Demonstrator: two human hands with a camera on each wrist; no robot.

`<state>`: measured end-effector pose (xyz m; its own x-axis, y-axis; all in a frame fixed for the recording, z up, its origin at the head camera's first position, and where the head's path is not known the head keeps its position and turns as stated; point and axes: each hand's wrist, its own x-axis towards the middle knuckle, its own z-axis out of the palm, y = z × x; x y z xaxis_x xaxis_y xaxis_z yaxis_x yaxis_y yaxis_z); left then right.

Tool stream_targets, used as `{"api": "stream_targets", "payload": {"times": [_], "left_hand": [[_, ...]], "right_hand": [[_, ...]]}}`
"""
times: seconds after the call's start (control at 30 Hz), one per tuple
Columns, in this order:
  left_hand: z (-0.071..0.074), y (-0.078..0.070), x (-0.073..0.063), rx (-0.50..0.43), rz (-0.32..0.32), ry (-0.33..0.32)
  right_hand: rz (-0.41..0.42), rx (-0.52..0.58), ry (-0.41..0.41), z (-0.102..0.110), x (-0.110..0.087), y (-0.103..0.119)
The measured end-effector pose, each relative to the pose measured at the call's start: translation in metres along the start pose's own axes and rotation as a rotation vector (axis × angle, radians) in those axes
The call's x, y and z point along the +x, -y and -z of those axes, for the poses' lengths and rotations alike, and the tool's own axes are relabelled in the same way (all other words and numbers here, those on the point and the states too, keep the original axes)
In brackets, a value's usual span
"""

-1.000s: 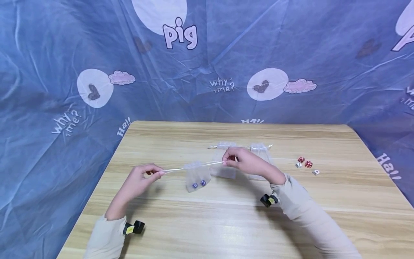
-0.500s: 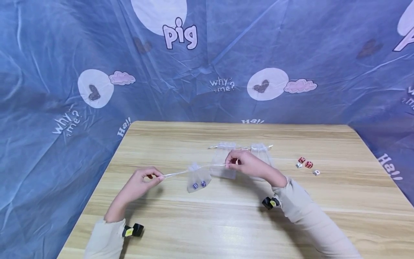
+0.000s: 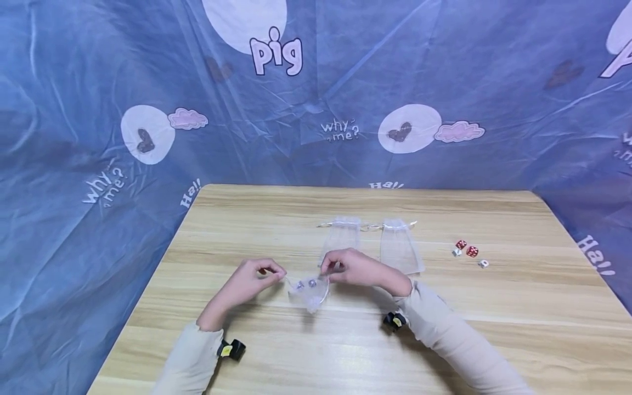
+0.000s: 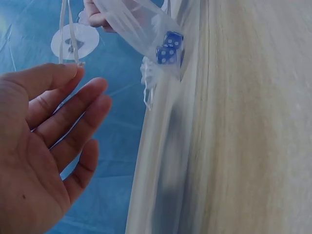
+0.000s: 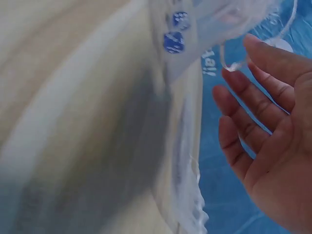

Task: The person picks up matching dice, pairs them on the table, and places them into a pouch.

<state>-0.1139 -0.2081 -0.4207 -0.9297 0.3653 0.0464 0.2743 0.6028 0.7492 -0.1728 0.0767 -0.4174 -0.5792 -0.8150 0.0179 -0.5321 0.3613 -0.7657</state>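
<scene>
The left hand [image 3: 252, 282] is pinching one end of the drawstring [image 4: 61, 39] between thumb and index finger; its remaining fingers are extending loosely, apart from the cord. The right hand [image 3: 355, 267] is pinching the opposite end in the same manner, its other fingers bending slightly below the cord. The sheer white bag [image 3: 312, 299] is hanging between the two sets of fingertips, with its ruffled mouth pointing toward the person in the head view and its bottom turning toward the far edge of the table [image 3: 296, 356]. Two blue dice [image 4: 166, 55] are resting inside the bag, at its bottom end, clear of all fingers. The bag is occupying a position left of the table's centre; contact with the tabletop cannot be determined. Beyond the right hand, a left spare bag [image 3: 343, 236] and a right spare bag [image 3: 401, 255] are lying flat toward the far edge. Two red dice [image 3: 472, 252] and two white dice [image 3: 483, 264] are lying nearer the right edge.
</scene>
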Motion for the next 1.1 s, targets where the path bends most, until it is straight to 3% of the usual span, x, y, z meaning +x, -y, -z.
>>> {"api": "stream_targets", "payload": {"times": [0.27, 0.5, 0.83, 1.1], "left_hand": [[-0.007, 0.006, 0.001, -0.117, 0.085, 0.025], [-0.010, 0.006, 0.001, -0.189, 0.131, 0.030], [-0.011, 0.012, 0.003, -0.195, 0.130, 0.041], [-0.006, 0.017, -0.001, -0.129, 0.060, 0.104]], "right_hand": [[0.025, -0.170, 0.093, -0.017, -0.005, 0.001], [-0.011, -0.309, 0.098, -0.030, -0.006, 0.007], [0.085, -0.480, 0.078, -0.040, -0.001, 0.011], [0.065, -0.512, 0.086, -0.044, 0.004, 0.013]]}}
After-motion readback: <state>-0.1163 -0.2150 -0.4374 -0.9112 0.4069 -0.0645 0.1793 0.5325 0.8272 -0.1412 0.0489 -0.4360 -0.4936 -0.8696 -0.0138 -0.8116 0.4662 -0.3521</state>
